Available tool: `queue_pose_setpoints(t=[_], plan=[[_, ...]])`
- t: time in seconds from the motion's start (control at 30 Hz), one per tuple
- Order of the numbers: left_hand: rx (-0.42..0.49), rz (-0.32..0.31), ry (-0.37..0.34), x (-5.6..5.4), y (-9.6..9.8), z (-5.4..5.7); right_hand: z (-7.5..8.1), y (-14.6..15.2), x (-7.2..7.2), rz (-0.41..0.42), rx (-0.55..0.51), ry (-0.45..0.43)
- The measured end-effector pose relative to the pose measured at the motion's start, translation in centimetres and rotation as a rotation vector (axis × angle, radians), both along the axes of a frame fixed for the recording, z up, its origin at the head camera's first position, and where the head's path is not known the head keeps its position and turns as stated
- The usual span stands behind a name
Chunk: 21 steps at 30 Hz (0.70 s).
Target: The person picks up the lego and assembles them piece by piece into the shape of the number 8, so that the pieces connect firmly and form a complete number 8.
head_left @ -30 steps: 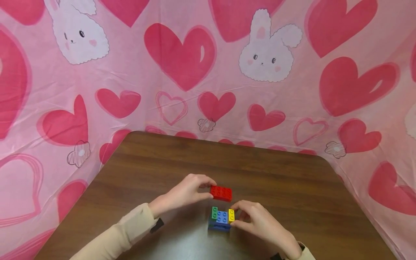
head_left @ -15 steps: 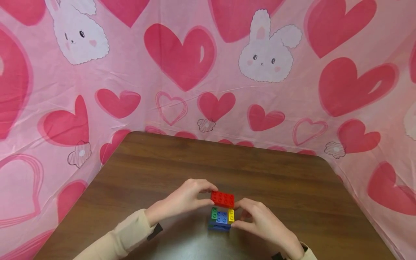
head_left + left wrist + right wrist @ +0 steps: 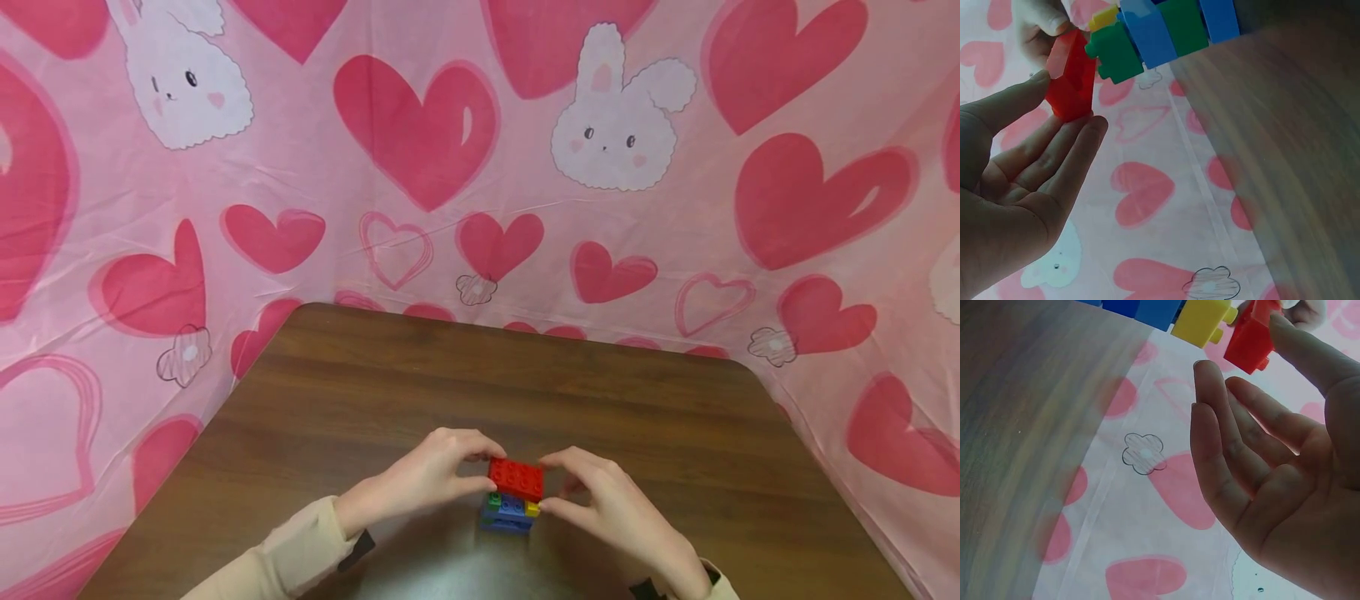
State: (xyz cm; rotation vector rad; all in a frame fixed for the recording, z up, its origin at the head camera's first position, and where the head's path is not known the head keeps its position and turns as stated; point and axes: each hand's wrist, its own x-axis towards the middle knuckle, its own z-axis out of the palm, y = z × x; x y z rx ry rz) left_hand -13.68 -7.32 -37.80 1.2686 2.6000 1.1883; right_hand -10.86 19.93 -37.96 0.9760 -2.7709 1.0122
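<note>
My left hand (image 3: 429,475) pinches a red toy building brick (image 3: 516,477) by its left end, thumb near and fingers far. The brick hangs just over a small stack of blocks, slightly tilted, with a narrow gap above the yellow block's studs (image 3: 1202,319). Blue blocks (image 3: 507,518) make up much of the stack, with a green block (image 3: 1117,56) and a yellow one on top at opposite ends. My right hand (image 3: 611,504) is at the right end of the red brick, thumb and fingers spread around it; whether the thumb touches it is unclear.
The stack stands on a brown wooden table (image 3: 360,375) near its front. Pink cloth (image 3: 525,200) with hearts and rabbits hangs behind the table and along both sides.
My left hand has brought the red brick nearer and slightly right, from behind the stack to over it. My right hand has shifted from beside the yellow block up to the red brick's end.
</note>
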Motion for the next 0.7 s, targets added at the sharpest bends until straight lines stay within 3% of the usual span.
queue_pose_setpoints(t=[0.7], plan=[[-0.005,-0.014,0.065,0.35,0.53,-0.91,0.18,-0.04,0.03,0.075,-0.013,0.017]])
